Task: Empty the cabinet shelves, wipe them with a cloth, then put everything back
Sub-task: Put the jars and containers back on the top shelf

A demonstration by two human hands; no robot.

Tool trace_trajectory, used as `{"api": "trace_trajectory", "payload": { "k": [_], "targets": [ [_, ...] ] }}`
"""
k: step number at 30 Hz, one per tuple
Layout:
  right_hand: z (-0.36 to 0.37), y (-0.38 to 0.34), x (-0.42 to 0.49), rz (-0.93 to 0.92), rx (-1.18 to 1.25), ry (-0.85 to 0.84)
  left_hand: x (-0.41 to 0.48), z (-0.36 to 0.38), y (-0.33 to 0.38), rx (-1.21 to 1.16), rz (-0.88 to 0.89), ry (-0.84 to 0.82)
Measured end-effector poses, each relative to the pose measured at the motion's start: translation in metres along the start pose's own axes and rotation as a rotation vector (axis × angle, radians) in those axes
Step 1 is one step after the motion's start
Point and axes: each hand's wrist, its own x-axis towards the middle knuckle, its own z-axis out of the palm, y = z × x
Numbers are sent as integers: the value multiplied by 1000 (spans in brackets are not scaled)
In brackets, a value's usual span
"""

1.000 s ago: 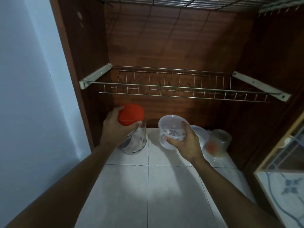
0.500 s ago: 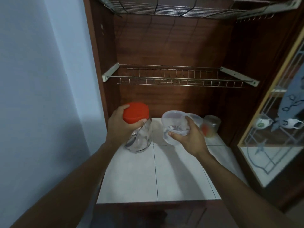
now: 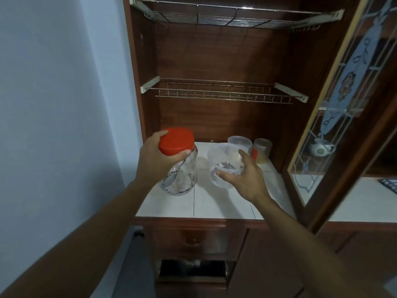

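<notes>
My left hand [image 3: 155,157] grips a clear jar [image 3: 182,177] by its red lid [image 3: 176,141]; a metal spoon lies inside the jar. My right hand [image 3: 245,176] holds a clear plastic tub [image 3: 223,162] with dark bits in it. Both are lifted above the white tiled shelf [image 3: 199,203] of the brown cabinet. At the back right of the shelf stand another clear lidded tub [image 3: 240,142] and a small yellowish jar [image 3: 262,150].
Two wire racks [image 3: 223,94] [image 3: 232,17] span the cabinet higher up. A glass-paned door [image 3: 335,125] stands open on the right, with a white cup [image 3: 321,148] behind it. A pale wall is at the left. Drawers sit below the shelf.
Both hands have drawn the jar and the tub back from the cabinet's rear toward the shelf's front. The view has pulled back, showing the upper rack, the door and the drawers.
</notes>
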Motion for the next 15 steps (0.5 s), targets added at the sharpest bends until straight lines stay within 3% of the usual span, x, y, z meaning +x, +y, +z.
{"api": "trace_trajectory", "payload": {
  "k": [15],
  "targets": [
    [-71, 0, -139, 7, -20, -23, -134, -40, 67, 37, 22, 20]
  ]
}}
